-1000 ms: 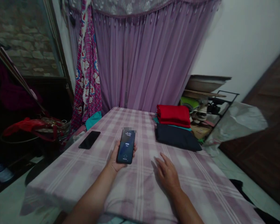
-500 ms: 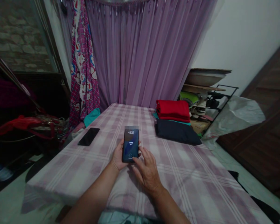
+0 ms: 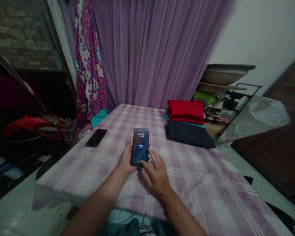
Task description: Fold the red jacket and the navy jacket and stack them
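A smartphone [image 3: 140,149] with its screen lit, showing 5:00, is held upright in my left hand [image 3: 127,160], whose fingers wrap behind it and show at its right edge. My right hand [image 3: 159,175] lies at the phone's lower right corner. One of its fingers touches or hovers over the bottom of the screen near a small circle; which of the two I cannot tell. The other fingers are stretched out and hold nothing. Farther left, a second phone [image 3: 96,138] with a dark screen rests flat on the checked tablecloth [image 3: 127,118].
Folded red cloth [image 3: 185,111] and folded dark cloth [image 3: 190,134] lie at the table's right edge. Behind them stands a rack [image 3: 248,90] with shoes and a basin, beside a white plastic bag [image 3: 263,118]. Purple curtains [image 3: 157,52] hang beyond the table's far end.
The view has shifted slightly, so the table and phone sit a little higher and farther right. My hands keep the same pose on the lit phone.
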{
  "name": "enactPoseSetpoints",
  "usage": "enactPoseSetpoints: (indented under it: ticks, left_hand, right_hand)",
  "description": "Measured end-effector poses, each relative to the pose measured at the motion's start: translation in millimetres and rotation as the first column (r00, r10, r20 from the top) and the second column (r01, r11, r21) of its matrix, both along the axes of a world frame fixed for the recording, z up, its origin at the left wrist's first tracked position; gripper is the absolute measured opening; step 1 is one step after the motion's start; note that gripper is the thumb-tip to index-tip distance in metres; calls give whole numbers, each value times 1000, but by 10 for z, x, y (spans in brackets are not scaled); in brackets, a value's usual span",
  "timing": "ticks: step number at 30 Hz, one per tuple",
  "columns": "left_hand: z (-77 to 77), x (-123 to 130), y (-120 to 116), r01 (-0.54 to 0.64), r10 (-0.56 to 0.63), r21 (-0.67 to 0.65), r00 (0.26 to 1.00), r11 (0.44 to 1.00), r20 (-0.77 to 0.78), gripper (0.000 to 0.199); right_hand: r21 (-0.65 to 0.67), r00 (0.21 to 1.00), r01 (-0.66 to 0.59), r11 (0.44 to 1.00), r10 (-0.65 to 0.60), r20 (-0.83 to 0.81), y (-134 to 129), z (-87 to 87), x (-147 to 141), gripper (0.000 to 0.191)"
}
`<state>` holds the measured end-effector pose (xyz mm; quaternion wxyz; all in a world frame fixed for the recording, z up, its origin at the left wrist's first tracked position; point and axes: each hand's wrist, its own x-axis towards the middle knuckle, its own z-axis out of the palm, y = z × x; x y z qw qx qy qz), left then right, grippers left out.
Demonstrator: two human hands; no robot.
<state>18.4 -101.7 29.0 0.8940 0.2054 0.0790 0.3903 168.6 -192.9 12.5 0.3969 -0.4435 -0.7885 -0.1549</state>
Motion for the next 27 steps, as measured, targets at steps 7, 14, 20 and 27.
enactPoseSetpoints:
  ticks: [7, 14, 20, 27]
  left_hand:
    - [57, 27, -38, 51, -50, 10, 998, 999, -23, 61]
    - [12, -7, -21, 31, -31, -4, 999, 1000, 20, 58]
    - [73, -39, -43, 28, -27, -6, 999, 1000, 41, 57]
    - [68, -80, -33, -11, 11, -10, 1000, 1000, 26, 60]
  right_hand:
    - [-7, 999, 15, 1000, -15, 36, 14, 1, -55, 38]
    - [-13, 998, 47, 999, -46, 36, -1, -10, 0, 36]
    - [-28, 995, 98, 995, -97, 36, -17, -11, 84, 37]
    - [-4, 993, 115, 993, -115, -37, -11, -27, 155, 35]
